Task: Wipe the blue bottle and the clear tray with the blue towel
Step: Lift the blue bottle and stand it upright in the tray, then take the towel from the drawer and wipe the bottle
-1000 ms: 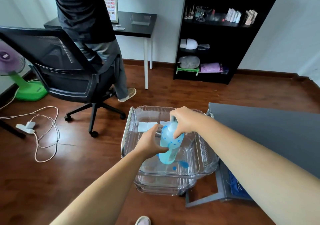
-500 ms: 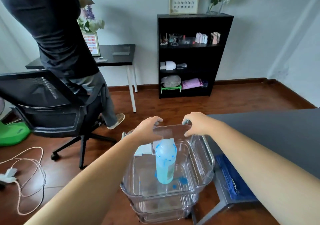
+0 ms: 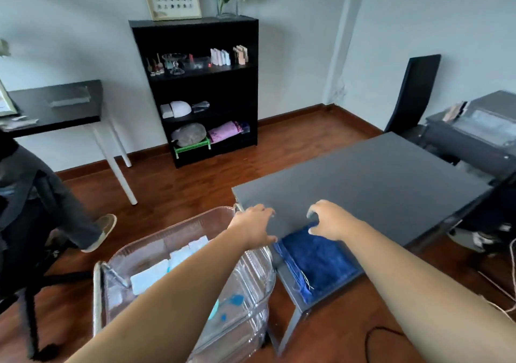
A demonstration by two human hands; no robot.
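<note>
The blue towel (image 3: 318, 259) lies folded on the lower shelf of a dark grey table (image 3: 377, 184), partly under its top. My right hand (image 3: 329, 220) hovers just over the towel's far edge, fingers curled and apart, holding nothing. My left hand (image 3: 254, 228) is at the table's near left corner, fingers spread and empty. The clear tray (image 3: 248, 273) sits on the floor left of the table. The blue bottle (image 3: 214, 309) stands in it, almost wholly hidden behind my left forearm.
White packets (image 3: 156, 273) lie in the tray. A black bookshelf (image 3: 201, 89) stands against the far wall and a black desk (image 3: 55, 108) at left. A person's leg (image 3: 69, 212) and an office chair are at far left. A printer (image 3: 474, 133) sits at right.
My view swung right. Both hands left the tray's far rim and moved right to the grey table; the right hand now hangs over the blue towel. The bottle stays standing in the tray.
</note>
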